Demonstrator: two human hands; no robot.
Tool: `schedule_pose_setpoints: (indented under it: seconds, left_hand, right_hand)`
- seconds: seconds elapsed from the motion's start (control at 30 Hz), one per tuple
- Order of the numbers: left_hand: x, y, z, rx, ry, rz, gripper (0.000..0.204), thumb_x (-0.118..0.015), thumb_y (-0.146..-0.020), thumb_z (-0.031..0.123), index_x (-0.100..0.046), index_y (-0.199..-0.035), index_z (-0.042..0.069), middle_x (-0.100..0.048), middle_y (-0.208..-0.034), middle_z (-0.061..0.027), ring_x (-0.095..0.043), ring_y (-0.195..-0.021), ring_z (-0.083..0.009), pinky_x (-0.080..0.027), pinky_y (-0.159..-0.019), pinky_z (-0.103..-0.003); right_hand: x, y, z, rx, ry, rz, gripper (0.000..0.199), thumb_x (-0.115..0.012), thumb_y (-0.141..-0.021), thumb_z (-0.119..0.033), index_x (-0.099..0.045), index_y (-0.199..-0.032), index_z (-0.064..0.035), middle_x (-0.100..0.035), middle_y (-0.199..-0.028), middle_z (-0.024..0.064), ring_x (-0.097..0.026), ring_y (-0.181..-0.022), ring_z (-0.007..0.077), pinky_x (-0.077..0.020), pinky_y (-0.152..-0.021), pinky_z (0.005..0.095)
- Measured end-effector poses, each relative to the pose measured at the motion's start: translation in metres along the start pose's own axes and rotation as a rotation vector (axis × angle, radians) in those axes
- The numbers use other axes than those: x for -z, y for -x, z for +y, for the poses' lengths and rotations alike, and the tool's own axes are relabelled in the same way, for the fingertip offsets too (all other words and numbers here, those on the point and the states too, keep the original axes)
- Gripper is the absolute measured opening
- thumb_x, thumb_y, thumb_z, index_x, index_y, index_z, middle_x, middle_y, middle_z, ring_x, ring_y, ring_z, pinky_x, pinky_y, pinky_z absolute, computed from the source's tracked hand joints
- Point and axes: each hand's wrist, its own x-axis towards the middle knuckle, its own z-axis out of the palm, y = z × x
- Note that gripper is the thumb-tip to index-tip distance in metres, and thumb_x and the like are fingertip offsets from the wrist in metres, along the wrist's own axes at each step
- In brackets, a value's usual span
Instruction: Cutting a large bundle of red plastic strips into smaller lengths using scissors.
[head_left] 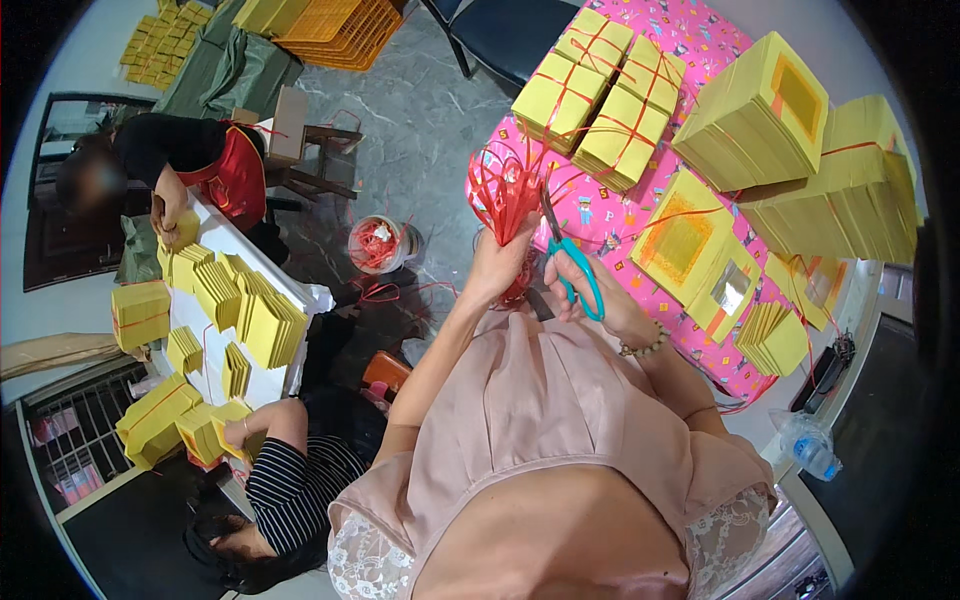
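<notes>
My left hand (pixel 497 262) is closed around the lower end of a bunch of red plastic string (pixel 497 192), whose loops fan out above my fist. In my right hand (pixel 614 302) is a pair of scissors with teal handles (pixel 590 282). Their dark blades point up, beside the right edge of the bunch; whether they touch any strand I cannot tell. Loose red strands trail from there over the pink patterned tablecloth (pixel 612 240). More red string (pixel 516 287) hangs below my left hand, partly hidden by it.
Tied yellow paper bundles (pixel 560 95) and tall paper stacks (pixel 745 120) fill the table at my right. A bucket of red string (pixel 378 243) stands on the floor. Two people work at a white table (pixel 270 385) with yellow paper, left. A dark chair (pixel 505 40) stands beyond.
</notes>
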Motion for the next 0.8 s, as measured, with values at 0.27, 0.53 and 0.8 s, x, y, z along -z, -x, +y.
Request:
schedule_pose_setpoints:
  seconds: [0.27, 0.53, 0.8]
  left_hand:
    - [-0.003, 0.001, 0.0, -0.036, -0.018, 0.053, 0.026, -0.052, -0.092, 0.025, -0.057, -0.1, 0.001, -0.054, -0.075, 0.0008, -0.045, -0.07, -0.0074, -0.04, -0.062, -0.027]
    - [0.007, 0.003, 0.008, 0.184, 0.386, -0.171, 0.03, -0.054, -0.09, 0.037, -0.053, -0.092, 0.007, -0.035, -0.053, 0.0059, -0.028, -0.042, -0.004, -0.021, -0.038, -0.023]
    - [0.018, 0.003, 0.006, 0.19, 0.531, -0.338, 0.054, -0.044, -0.086, 0.06, -0.052, -0.093, 0.007, -0.026, -0.049, 0.0074, -0.02, -0.038, -0.0037, -0.015, -0.036, -0.022]
  right_hand:
    - [-0.004, 0.001, -0.004, -0.004, 0.0, 0.061, 0.043, -0.051, -0.088, -0.05, -0.051, -0.084, -0.0078, -0.045, -0.064, -0.0039, -0.046, -0.054, 0.0041, -0.0422, -0.048, 0.0192]
    - [-0.001, -0.005, 0.007, 0.052, -0.059, 0.017, 0.044, -0.051, -0.087, -0.052, -0.05, -0.079, -0.0094, -0.046, -0.06, -0.0051, -0.045, -0.046, 0.0046, -0.0395, -0.044, 0.0191]
    - [0.002, -0.004, 0.004, 0.052, -0.07, -0.015, 0.043, -0.048, -0.089, -0.051, -0.05, -0.078, -0.0091, -0.045, -0.058, -0.0053, -0.045, -0.044, 0.0046, -0.037, -0.041, 0.0189]
